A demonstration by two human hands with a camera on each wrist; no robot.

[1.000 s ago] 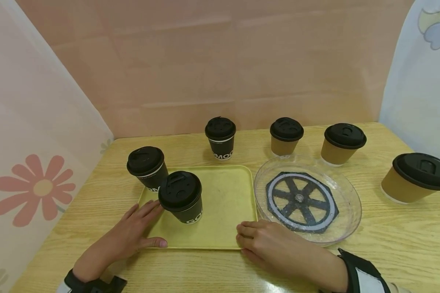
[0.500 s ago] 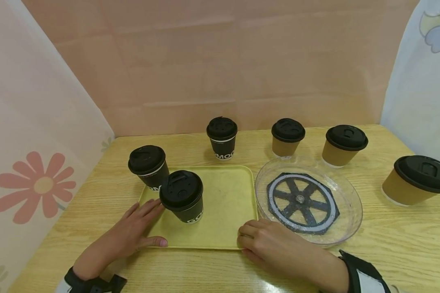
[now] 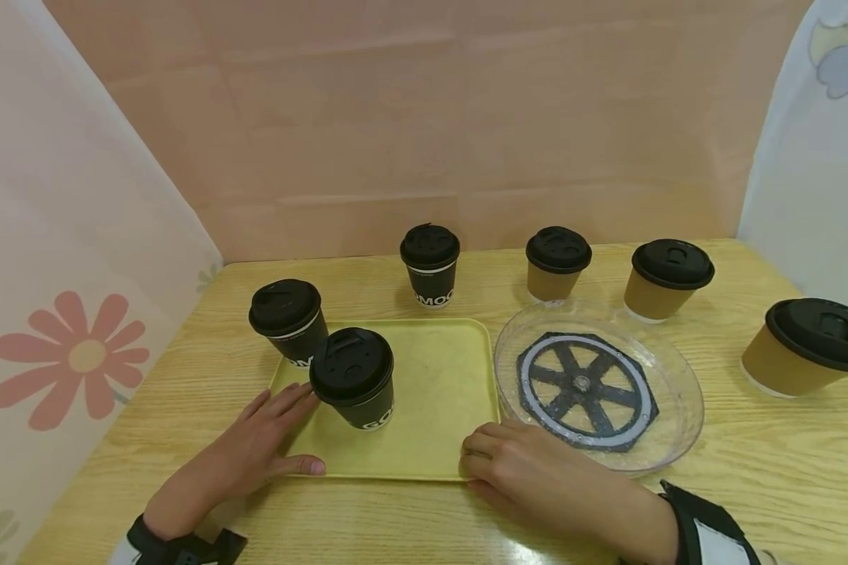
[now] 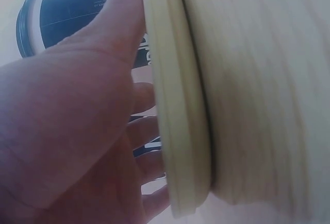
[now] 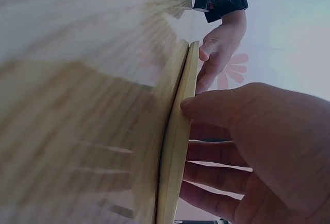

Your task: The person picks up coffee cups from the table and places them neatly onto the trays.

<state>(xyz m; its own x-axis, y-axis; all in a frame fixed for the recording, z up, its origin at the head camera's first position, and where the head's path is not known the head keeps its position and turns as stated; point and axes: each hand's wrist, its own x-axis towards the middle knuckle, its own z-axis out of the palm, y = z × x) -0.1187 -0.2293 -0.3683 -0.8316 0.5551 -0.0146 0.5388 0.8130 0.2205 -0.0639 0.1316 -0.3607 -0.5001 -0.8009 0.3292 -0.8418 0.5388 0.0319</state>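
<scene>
Almost nothing had moved since the earlier head views: the scene sat slightly farther right in the frame, hands, cups and tray together, which looked like the head camera turning. At the far left, the left hand (image 3: 272,439) lay over the near left corner of the yellow tray (image 3: 438,392), its fingers straight and relaxed, holding nothing. Its fingertips reached just beside the front dark cup (image 3: 353,384), which stood upright on the tray's left half; contact could not be told. The tray lay flat on the wooden table (image 3: 410,526). The right hand (image 3: 530,471) pinched the tray's near right corner, thumb outside the rim, fingers inside.

The main risk seemed to be tipping: an uneven lift or a jerk could topple the tall front cup, and a leftward slip of the tray could nudge it into the fingers.

Around them, the rear-left dark cup (image 3: 287,322) stood by the tray's far left corner, its base partly hidden, so it too might be caught. The back dark cup (image 3: 431,267) stood behind the tray. A transparent round dish (image 3: 684,424) crowded the tray's right edge, blocking movement that way. Beyond it stood the small brown cup (image 3: 554,271), middle brown cup (image 3: 664,290) and right brown cup (image 3: 784,357).
</scene>
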